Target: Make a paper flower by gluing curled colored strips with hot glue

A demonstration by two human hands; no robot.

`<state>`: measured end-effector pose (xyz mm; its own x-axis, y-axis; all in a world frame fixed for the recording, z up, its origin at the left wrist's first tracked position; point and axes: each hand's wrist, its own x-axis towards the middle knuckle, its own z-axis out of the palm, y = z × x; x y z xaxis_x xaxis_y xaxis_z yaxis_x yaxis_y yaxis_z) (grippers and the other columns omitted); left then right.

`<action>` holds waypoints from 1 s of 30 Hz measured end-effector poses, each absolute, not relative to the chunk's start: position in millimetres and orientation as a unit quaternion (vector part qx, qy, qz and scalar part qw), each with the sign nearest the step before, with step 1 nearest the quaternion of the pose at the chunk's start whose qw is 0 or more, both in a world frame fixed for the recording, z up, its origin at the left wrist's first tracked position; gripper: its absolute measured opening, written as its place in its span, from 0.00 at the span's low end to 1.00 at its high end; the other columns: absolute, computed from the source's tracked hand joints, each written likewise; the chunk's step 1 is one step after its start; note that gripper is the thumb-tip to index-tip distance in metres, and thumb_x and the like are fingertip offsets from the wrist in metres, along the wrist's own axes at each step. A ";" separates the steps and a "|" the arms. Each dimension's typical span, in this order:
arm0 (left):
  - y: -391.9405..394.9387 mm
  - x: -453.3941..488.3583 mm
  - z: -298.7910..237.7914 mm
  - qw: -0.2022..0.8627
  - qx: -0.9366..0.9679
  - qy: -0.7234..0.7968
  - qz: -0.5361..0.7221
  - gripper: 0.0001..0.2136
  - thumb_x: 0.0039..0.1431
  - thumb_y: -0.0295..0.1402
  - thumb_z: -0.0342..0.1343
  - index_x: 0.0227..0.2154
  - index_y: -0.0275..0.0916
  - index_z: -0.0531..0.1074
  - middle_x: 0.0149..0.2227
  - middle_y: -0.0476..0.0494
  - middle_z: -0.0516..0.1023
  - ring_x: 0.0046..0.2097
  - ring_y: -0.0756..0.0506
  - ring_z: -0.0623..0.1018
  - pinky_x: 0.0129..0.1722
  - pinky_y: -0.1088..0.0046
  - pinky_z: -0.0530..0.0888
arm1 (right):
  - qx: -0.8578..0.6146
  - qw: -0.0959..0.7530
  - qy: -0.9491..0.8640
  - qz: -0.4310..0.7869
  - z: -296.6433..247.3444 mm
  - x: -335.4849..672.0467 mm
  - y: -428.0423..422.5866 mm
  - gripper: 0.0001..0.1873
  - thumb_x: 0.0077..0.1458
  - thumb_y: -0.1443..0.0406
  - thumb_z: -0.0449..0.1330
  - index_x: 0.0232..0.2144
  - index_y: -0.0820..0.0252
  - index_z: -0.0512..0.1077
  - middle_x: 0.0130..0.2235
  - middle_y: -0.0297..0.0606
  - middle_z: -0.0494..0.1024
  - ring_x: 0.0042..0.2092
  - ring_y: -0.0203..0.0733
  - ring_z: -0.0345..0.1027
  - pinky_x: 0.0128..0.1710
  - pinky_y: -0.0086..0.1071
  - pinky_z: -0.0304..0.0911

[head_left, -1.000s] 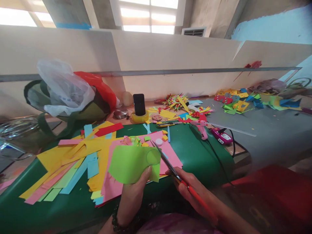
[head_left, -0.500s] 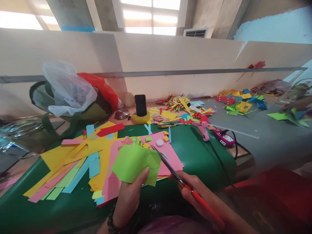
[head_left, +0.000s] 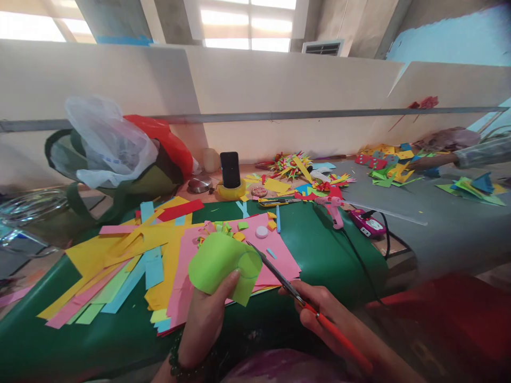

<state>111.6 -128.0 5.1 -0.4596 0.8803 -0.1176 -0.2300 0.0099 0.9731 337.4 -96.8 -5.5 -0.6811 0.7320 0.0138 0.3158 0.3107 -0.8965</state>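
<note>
My left hand (head_left: 209, 314) pinches a sheet of bright green paper (head_left: 215, 263), thumb on top, and the sheet curls at its left side. A circle is drawn in outline near its right edge. My right hand (head_left: 319, 308) is wrapped round the red-orange handles of a pair of scissors (head_left: 284, 282). The blades point up and left, their tip close to the green paper's right edge. Underneath lies a stack of pink paper (head_left: 186, 282), with small coloured scraps, a white round cap (head_left: 262, 232) and a small blue strip on it.
Paper strips (head_left: 120, 266) spread over the green mat (head_left: 315, 266) at left. Behind stand a phone (head_left: 230, 169) and a utility knife (head_left: 278, 202). A pink glue gun (head_left: 333, 210) with a cord lies right. Another person's arm (head_left: 479, 155) reaches in at far right.
The green paper has tilted and curled more in my left hand, which moved slightly left. My right hand barely moved. At far right, the other person's arm has moved to the paper pile farther back.
</note>
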 end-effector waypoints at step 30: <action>-130.1 89.3 17.4 0.470 0.335 0.576 0.579 0.32 0.41 0.47 0.71 0.48 0.33 0.76 0.45 0.34 0.83 0.44 0.34 0.82 0.39 0.65 0.81 | -0.336 0.184 -0.786 0.485 -1.4 346.1 -99.1 0.41 0.55 0.32 0.41 0.33 0.62 0.69 0.26 0.28 0.57 0.27 0.32 0.46 0.25 0.29 0.44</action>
